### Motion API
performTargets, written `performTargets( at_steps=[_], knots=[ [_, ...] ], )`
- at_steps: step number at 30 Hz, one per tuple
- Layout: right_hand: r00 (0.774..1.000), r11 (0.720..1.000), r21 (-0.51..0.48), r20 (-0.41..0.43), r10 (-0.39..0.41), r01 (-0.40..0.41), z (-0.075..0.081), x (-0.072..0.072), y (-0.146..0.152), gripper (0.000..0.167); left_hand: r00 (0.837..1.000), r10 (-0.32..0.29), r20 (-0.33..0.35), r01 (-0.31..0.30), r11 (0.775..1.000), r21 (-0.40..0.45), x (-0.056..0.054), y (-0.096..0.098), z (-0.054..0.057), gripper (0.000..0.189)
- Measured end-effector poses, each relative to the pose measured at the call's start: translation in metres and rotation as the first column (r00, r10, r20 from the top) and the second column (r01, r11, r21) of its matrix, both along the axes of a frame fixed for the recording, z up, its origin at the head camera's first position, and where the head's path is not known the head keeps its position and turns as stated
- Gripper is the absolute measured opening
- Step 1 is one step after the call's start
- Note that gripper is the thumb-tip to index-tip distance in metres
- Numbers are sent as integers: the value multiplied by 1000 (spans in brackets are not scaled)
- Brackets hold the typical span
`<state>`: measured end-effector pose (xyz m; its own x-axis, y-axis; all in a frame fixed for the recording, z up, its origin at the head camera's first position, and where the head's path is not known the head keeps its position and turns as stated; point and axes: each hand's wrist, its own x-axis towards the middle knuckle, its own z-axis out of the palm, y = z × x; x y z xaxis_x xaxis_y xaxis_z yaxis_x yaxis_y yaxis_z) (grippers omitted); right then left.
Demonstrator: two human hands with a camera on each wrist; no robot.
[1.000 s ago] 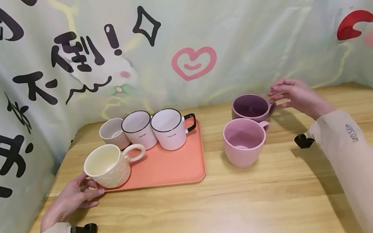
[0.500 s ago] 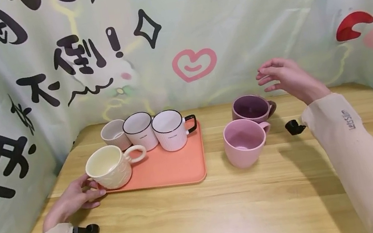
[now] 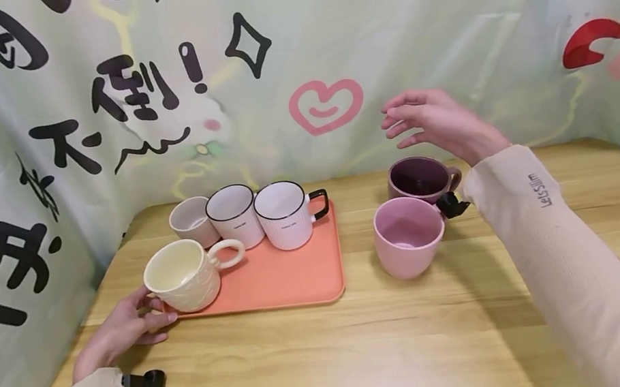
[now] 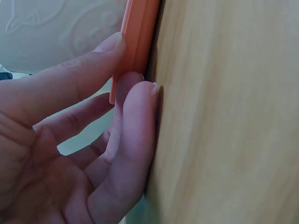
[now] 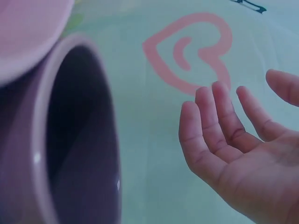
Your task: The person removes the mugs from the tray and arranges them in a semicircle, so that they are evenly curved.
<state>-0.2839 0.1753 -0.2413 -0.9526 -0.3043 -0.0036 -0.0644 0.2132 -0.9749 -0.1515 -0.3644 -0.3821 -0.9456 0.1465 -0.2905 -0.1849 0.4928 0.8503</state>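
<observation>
My left hand (image 3: 123, 333) pinches the near left corner of the coral tray (image 3: 285, 281). In the left wrist view the thumb (image 4: 100, 53) lies along the tray's rim and the other fingers curl underneath. A cream embossed mug (image 3: 189, 284) stands on that corner, its ring handle to the right. Behind it on the tray are two white mugs (image 3: 288, 225) with black rims and a pale ribbed cup (image 3: 194, 224). My right hand (image 3: 443, 121) hovers empty, fingers loosely bent, above a dark purple mug (image 3: 422, 177). A pink mug (image 3: 410, 248) stands just in front of that one.
The wooden table (image 3: 339, 361) carries everything. A printed curtain (image 3: 414, 9) hangs right behind its back edge and along the left side. Bare tabletop separates the tray from the pink and purple mugs.
My right hand has lifted from beside the purple mug's handle and moved left, up over the mug. The left hand keeps its hold on the tray corner; the mugs stay put.
</observation>
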Motion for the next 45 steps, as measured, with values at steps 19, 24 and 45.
performTargets(
  at_steps=[19, 24, 45],
  knots=[
    [997, 996, 35, -6, 77, -76, 11, 6, -36, 31, 1000, 5, -8, -6, 1000, -4, 1, 2, 1, 59],
    [996, 995, 18, -5, 94, -93, 10, 5, -48, 27, 1000, 8, -8, -8, 1000, -10, 1, 2, 1, 59],
    [985, 986, -48, 47, 163, -161, 1, 12, -99, 28, 1000, 14, -6, -14, 1000, -2, 2, 4, 2, 60]
  ],
)
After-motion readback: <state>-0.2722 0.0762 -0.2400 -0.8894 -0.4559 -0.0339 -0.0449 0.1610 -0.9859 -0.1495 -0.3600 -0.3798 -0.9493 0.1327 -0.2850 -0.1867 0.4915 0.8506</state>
